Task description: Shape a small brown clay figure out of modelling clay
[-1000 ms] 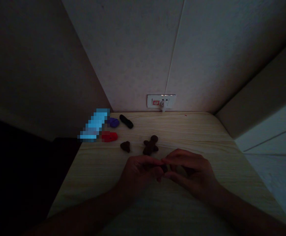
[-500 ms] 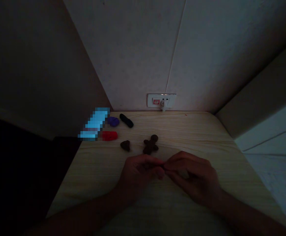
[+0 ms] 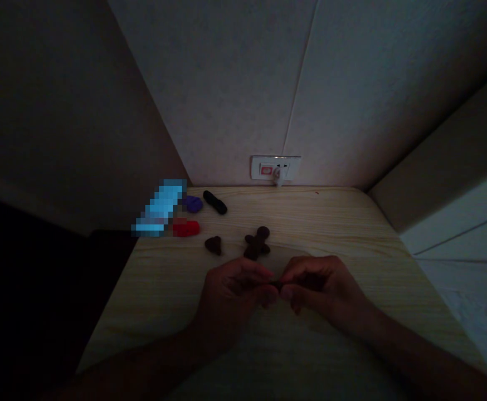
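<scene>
A small dark piece of modelling clay [image 3: 276,284] is pinched between the fingertips of both hands, low over the table. My left hand [image 3: 230,295] grips its left end between thumb and fingers. From the other side my right hand [image 3: 327,287] closes on it; most of the piece is hidden by fingers. Just beyond the hands lies a brown clay figure [image 3: 258,243] with a round head and two stubby arms, its lower end partly covered by my left hand. To its left rests a loose brown clay lump [image 3: 214,245].
Farther left are a red clay piece [image 3: 186,228], a purple clay lump [image 3: 193,204] and a black clay roll [image 3: 215,202]. A pixelated bright blue rectangle [image 3: 162,209] covers the left table edge. Behind the wooden table [image 3: 331,223], a wall socket [image 3: 276,168] holds a plug.
My right hand has turned and its fingers have shifted, so more of the dark clay shows between the fingertips. My left hand has moved slightly left. The things on the table lie as before.
</scene>
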